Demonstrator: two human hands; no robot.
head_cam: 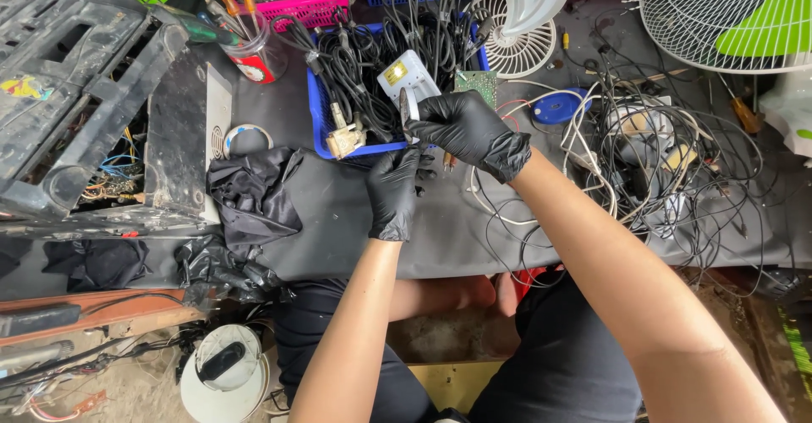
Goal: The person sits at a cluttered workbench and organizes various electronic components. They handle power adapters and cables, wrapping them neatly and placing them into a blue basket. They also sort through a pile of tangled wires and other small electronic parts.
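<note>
Gripping a small white charger (397, 78) with a yellow label on its face, my right hand (470, 131) is closed round its lower end, just over the blue tray (319, 110). My left hand (393, 193), gloved black too, sits just below, fingers curled; I cannot tell whether it clamps anything. That tray holds tangled black cables (372, 55) and a beige connector (346, 140). Behind, a pink basket (304, 4) carries a remote; a red-labelled jar (254, 55) stands with tools in it.
</note>
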